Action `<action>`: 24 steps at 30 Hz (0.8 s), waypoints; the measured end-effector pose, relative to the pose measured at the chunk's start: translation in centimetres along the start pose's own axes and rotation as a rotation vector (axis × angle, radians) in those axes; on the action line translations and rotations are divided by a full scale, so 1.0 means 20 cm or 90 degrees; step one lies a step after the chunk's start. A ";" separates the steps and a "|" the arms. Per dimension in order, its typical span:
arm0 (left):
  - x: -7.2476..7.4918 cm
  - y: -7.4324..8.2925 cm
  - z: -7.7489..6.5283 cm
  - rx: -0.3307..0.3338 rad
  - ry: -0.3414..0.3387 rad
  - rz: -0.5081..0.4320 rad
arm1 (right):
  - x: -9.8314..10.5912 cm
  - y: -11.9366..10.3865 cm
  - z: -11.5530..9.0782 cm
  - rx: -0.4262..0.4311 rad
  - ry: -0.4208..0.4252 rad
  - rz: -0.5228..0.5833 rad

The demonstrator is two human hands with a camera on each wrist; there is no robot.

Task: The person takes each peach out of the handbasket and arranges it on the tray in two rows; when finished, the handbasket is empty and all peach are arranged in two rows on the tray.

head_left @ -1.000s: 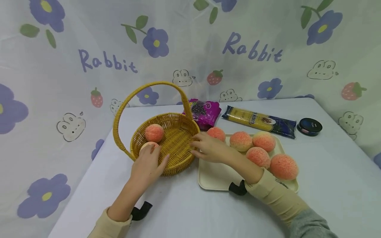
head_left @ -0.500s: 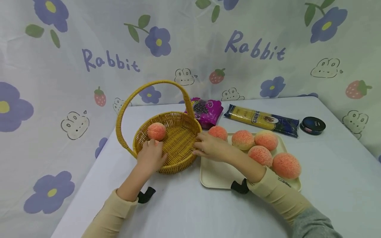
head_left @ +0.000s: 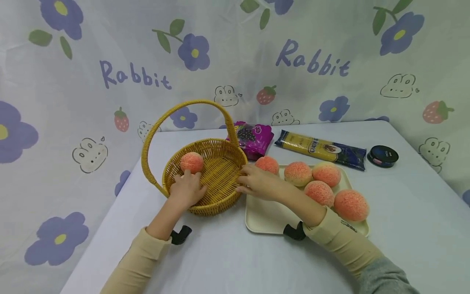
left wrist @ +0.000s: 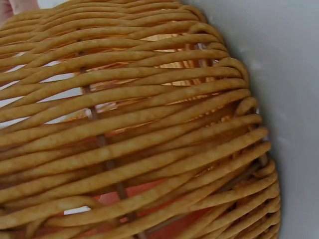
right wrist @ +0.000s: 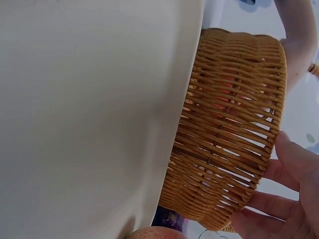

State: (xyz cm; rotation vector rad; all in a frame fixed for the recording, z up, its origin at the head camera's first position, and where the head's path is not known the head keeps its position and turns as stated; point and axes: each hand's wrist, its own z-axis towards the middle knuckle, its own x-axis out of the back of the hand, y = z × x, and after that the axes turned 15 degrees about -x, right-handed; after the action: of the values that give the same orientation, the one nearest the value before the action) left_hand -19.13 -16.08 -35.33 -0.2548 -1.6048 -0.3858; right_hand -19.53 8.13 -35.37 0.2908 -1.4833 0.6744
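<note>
A yellow wicker basket [head_left: 216, 210] with a tall arched handle stands on the white table. One pink-and-yellow peach [head_left: 191, 162] lies inside, toward its far left. My left hand [head_left: 186, 190] reaches over the near left rim, fingers bent down around a second peach that the hand hides in the head view. Reddish patches show through the weave [left wrist: 134, 144] in the left wrist view. At the basket's right side, my right hand [head_left: 262, 182] grips the rim; its thumb and fingers [right wrist: 271, 205] sit at that rim in the right wrist view.
A cream tray [head_left: 268, 216] with several peaches [head_left: 318, 193] stands right of the basket, against it. Behind are a purple grape-print packet [head_left: 253, 139], a yellow-and-blue pasta bag [head_left: 319, 149] and a dark round tin [head_left: 382, 156]. A printed curtain [head_left: 227, 49] hangs behind the table.
My left hand has shifted slightly and sunk lower into the basket, now covering the second peach that showed earlier at its fingertips. The right hand stays at the rim.
</note>
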 end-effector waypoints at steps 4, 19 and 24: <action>0.00 -0.01 0.01 -0.046 0.010 -0.027 | 0.00 0.00 0.00 -0.002 0.001 0.002; 0.06 0.04 -0.05 -0.314 0.131 -0.158 | 0.00 0.00 0.00 -0.013 -0.005 0.002; 0.07 0.01 -0.05 -0.241 0.145 -0.138 | 0.00 0.00 0.00 -0.012 -0.002 0.005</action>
State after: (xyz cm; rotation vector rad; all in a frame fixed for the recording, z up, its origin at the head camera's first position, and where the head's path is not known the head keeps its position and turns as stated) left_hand -18.15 -16.43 -33.97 -0.3135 -1.3307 -0.8590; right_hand -19.52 8.16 -35.35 0.2721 -1.4939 0.6657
